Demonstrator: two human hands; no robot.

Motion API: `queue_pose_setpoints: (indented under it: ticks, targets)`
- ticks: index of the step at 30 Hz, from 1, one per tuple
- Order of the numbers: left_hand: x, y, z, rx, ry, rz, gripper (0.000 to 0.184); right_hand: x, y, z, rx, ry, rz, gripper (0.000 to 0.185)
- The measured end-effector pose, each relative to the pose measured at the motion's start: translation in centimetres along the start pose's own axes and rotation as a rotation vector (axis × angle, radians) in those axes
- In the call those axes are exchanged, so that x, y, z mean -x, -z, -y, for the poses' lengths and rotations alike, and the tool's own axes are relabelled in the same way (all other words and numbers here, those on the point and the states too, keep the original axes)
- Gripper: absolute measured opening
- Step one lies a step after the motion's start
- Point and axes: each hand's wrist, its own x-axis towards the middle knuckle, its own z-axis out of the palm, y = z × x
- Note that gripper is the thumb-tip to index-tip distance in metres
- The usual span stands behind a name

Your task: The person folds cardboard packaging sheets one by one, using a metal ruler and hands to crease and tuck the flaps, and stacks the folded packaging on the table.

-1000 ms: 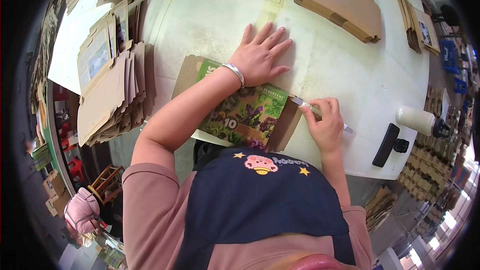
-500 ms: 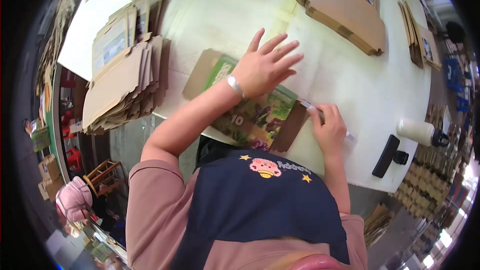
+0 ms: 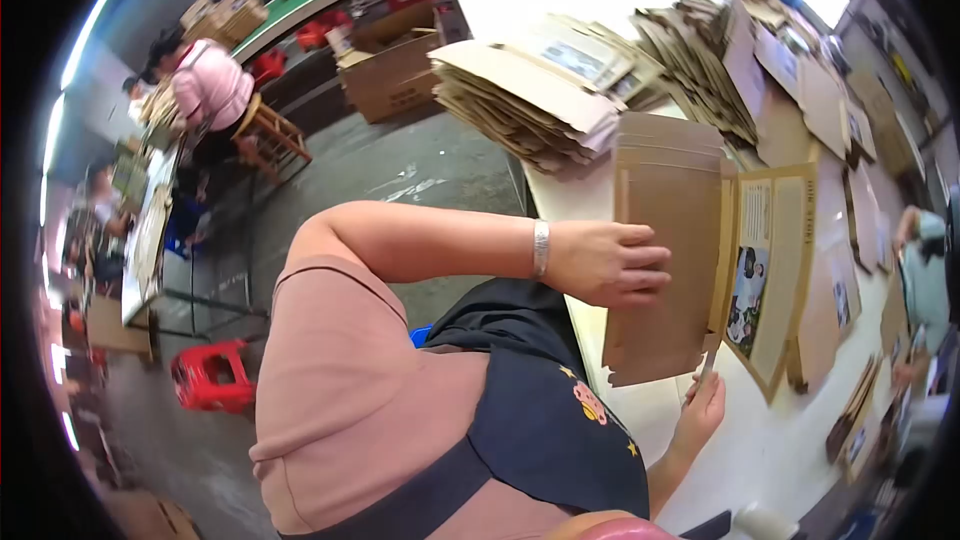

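Note:
My left hand (image 3: 612,265), with a silver bracelet at the wrist, lies over a brown cardboard panel (image 3: 670,170), fingers stretched out. This panel belongs to an unfolded flat box on the table's front edge. Beside it, joined along a fold, stands a flap (image 3: 780,210) printed with text and a photo. At the panel's lower right corner, my right hand (image 3: 702,410) is closed round a slim utility knife (image 3: 709,364). The tip points up towards the fold; part of the handle is hidden by the fingers.
Flat cardboard stacks (image 3: 520,105) lie beyond my left hand, with more piles (image 3: 710,60) farther back. A large carton (image 3: 395,70) and a red stool (image 3: 215,377) stand on the floor at left. A person in pink (image 3: 213,85) sits there; another person (image 3: 920,260) is at right.
The view has swung left. My left hand was raised over a green printed cover; now it lies on plain brown cardboard, with a printed flap opened beside it. My right hand keeps the knife.

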Motion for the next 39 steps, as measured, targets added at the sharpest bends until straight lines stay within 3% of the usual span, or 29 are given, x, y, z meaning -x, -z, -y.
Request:
queue_pose_setpoints:
  ticks: [3, 7, 8, 11, 13, 15, 17, 18, 21, 23, 24, 27, 29, 31, 33, 35, 37, 39]
  targets:
    - [-0.6, 3.6, 1.0, -0.075, 0.118, 0.003, 0.031, 1.9, -0.6, 1.2, 0.085, 0.024, 0.057, 0.036]
    - [2.5, 4.4, 7.9, -0.383, 0.336, 0.086, 0.039, 2.2, 1.0, -1.0, 0.438, 0.245, -0.039, 0.036]
    - [3.9, 4.6, 10.2, -0.305, 0.478, 0.109, 0.046, 2.1, 1.5, -2.3, 0.445, 0.234, -0.048, 0.036]
    - [8.5, 5.5, 16.1, -0.378, 0.600, 0.214, 0.053, 1.9, 2.3, -5.3, 0.592, 0.287, -0.169, 0.032]
    - [12.1, 3.5, 18.9, -0.238, 0.736, 0.284, 0.042, 2.2, 2.1, -5.2, 0.652, 0.327, -0.231, 0.029]
    - [16.7, 0.4, 21.2, 0.135, 0.741, 0.338, 0.032, 2.3, 1.6, -4.5, 0.668, 0.250, -0.212, 0.027]
    - [15.6, 1.0, 19.1, 0.256, 0.974, 0.752, 0.046, 2.1, 0.7, -4.1, 0.691, 0.169, -0.180, 0.026]
    - [16.3, -0.2, 19.3, 0.461, 1.058, 0.763, 0.068, 2.1, 0.3, -4.1, 0.765, 0.234, -0.190, 0.026]
    - [17.3, -3.4, 21.5, 0.377, 0.863, 0.845, 0.068, 3.7, -0.4, -4.3, 0.910, 0.265, -0.229, 0.028]
    - [13.0, 0.0, 21.8, 0.689, 1.205, 0.906, 0.074, 4.6, -1.4, -4.1, 0.965, 0.291, -0.291, 0.028]
    - [12.5, -0.8, 22.3, 0.752, 1.140, 0.937, 0.074, 4.7, -2.0, -4.0, 0.987, 0.288, -0.317, 0.028]
    - [13.6, -4.1, 23.5, -0.143, 0.902, 0.948, 0.121, 4.6, -2.0, -5.7, 1.069, 0.309, -0.386, 0.026]
    - [19.0, -5.3, 26.8, 0.954, 0.491, 0.222, 0.123, 4.5, -2.3, -5.0, 1.086, 0.261, -0.362, 0.026]
    - [18.7, -6.6, 28.3, 1.275, 0.317, 0.227, 0.121, 4.5, -2.5, -4.8, 1.089, 0.277, -0.377, 0.026]
    - [13.2, -5.7, 25.8, 0.225, 0.878, 0.995, 0.119, 4.4, -2.6, -5.0, 1.106, 0.251, -0.392, 0.026]
    - [11.8, -4.5, 25.8, 0.274, 0.900, 1.045, 0.115, 4.3, -2.5, -5.1, 1.102, 0.342, -0.386, 0.026]
    - [20.4, -11.4, 29.2, 0.112, 0.581, 0.759, 0.081, 4.3, -2.6, -5.0, 1.102, 0.327, -0.405, 0.026]
    - [19.2, -10.1, 28.6, 0.153, 0.605, 0.725, 0.076, 4.2, -2.6, -5.1, 1.096, 0.314, -0.428, 0.026]
